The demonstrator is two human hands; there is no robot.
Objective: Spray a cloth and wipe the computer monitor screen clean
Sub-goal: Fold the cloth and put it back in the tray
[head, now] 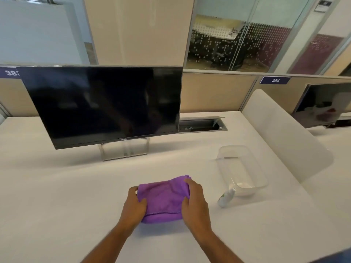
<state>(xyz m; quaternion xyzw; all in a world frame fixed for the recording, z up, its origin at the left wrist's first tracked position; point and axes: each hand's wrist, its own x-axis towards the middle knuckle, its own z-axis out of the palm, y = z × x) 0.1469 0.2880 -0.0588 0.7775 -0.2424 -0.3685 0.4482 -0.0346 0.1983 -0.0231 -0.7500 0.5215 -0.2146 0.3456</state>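
Note:
A folded purple cloth (163,199) lies on the white desk (57,196) just in front of me. My left hand (133,205) grips its left edge and my right hand (194,202) grips its right edge, thumbs on top. Behind it stands a dark, switched-off monitor (106,105) on a silver stand (124,150). A small spray bottle (226,197) lies on its side to the right of the cloth, apart from both hands.
A clear plastic container (242,168) sits at the right, its near end touching the bottle. A white divider panel (284,137) separates this desk from a neighbouring one with a second monitor (322,105). An open cable slot (202,125) lies behind the monitor's right side.

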